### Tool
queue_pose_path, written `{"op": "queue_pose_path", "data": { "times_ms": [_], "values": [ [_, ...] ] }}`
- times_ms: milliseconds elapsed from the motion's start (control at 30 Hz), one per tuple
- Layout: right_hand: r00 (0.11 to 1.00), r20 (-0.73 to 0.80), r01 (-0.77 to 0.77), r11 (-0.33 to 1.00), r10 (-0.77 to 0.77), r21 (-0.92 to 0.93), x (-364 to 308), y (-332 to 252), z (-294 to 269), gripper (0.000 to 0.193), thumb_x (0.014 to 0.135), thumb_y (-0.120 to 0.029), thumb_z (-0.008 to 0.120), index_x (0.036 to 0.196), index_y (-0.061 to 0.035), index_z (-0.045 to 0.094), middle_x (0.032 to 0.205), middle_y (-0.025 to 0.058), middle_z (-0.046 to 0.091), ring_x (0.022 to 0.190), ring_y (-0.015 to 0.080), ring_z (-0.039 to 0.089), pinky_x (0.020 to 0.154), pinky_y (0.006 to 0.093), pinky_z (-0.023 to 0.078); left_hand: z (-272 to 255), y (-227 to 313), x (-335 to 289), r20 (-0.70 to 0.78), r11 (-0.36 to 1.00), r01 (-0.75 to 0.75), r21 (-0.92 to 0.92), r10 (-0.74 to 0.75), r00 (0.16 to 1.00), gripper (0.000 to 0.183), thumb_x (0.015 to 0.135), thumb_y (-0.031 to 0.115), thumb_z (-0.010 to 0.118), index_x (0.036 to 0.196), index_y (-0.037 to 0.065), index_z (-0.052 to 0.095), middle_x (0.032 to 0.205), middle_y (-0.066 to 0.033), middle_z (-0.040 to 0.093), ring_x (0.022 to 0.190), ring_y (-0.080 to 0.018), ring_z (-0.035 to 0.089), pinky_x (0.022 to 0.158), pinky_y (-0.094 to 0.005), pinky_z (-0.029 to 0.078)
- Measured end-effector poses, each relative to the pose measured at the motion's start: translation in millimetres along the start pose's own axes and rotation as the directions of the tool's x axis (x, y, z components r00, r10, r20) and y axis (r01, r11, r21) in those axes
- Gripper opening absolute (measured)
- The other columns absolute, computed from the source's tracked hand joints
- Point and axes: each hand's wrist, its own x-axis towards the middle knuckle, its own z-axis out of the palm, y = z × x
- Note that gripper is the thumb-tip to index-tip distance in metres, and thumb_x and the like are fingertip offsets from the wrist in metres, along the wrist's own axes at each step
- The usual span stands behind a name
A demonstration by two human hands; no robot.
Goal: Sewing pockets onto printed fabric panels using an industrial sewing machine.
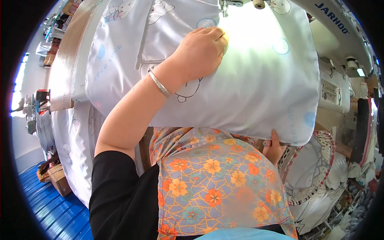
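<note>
A large piece of white satiny fabric [248, 96], printed with line-drawn bears and blue dots, spreads across the machine bed and hangs over its near edge. My left hand [203, 52] rests on it close to the sewing machine's presser foot [224, 10], fingers curled together against the cloth with the tips hidden. A bracelet circles that wrist. Down at the near right edge, my right hand [274, 151] pinches the fabric's hem, one finger lying on top and the others underneath. A thin grey-white strip [145, 36] is on the fabric left of my left hand.
The sewing machine's arm [332, 24] reaches over the upper right, its lamp glaring on the cloth. More printed white fabric [74, 148] hangs at the left. A round, red-and-white-edged basket [320, 160] stands at the right. A cardboard box [59, 179] sits on blue flooring [38, 204].
</note>
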Motion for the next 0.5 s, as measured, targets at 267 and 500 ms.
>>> {"op": "queue_pose_path", "data": {
  "times_ms": [267,500],
  "values": [
    [0.977,0.061,0.213,0.930,-0.204,-0.300,8,-8,20,0.004,0.093,-0.005,0.060,0.097,-0.0037,0.059,0.073,-0.0033,0.057,0.054,0.0026,0.040,0.046,0.0211,0.030,8,-20,13,0.049,0.999,0.049,-0.004,-0.048,0.998,0.019,0.084,0.011,0.056,0.097,0.001,0.065,0.105,-0.0092,0.061,0.100,-0.0245,0.059,0.088,-0.0368,0.048],
    [0.991,-0.027,0.119,0.958,-0.131,-0.262,11,-10,32,0.014,0.092,-0.002,0.058,0.105,-0.0031,0.054,0.075,-0.0006,0.055,0.053,0.0049,0.039,0.047,0.0218,0.031,6,-29,15,0.093,0.999,0.036,-0.018,-0.035,0.995,0.022,0.082,0.008,0.055,0.101,0.001,0.064,0.108,-0.0106,0.061,0.103,-0.0264,0.059,0.089,-0.0373,0.049]
  ]
}}
